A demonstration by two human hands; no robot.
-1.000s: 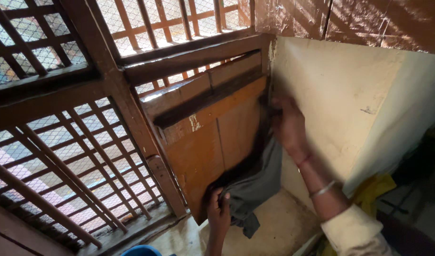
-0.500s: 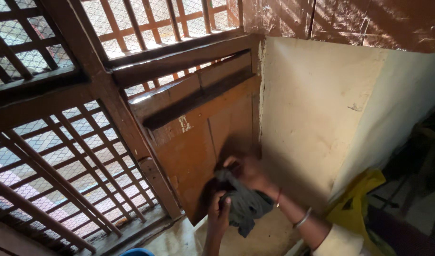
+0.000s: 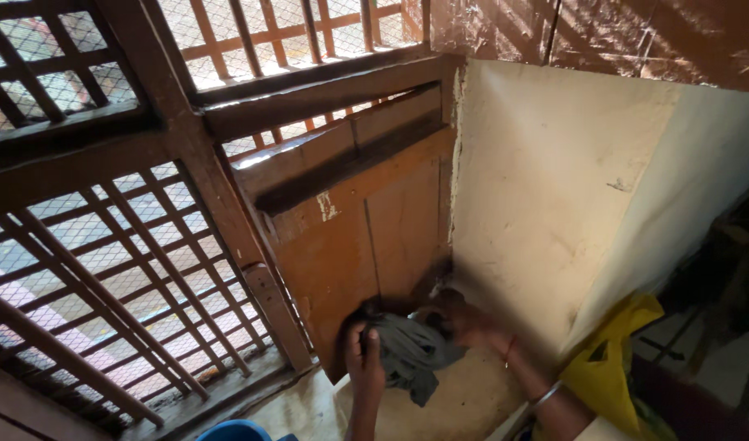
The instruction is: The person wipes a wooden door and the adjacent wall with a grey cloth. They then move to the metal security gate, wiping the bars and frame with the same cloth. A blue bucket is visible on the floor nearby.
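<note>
Left hand point(image 3: 365, 359) at 6 o'clock, fingers closed on the grey cloth point(image 3: 411, 351), pinning it against the bottom of the wooden panel point(image 3: 366, 237). Right hand point(image 3: 468, 322) just right of it, at the cloth's right edge; blurred and in shadow, so can't tell if it's gripping. Cloth bunched low, at the corner where the panel meets the cream wall point(image 3: 546, 188). Lattice window point(image 3: 121, 245) at 9 o'clock. Yellow bag point(image 3: 611, 359) at 4 o'clock. Blue rim point(image 3: 240, 430) at bottom edge.

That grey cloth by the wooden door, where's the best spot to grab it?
Probably the bunched top edge of the grey cloth, coming from above. The left hand already has a grip there; the rest hangs loose against the wooden door panel.
</note>
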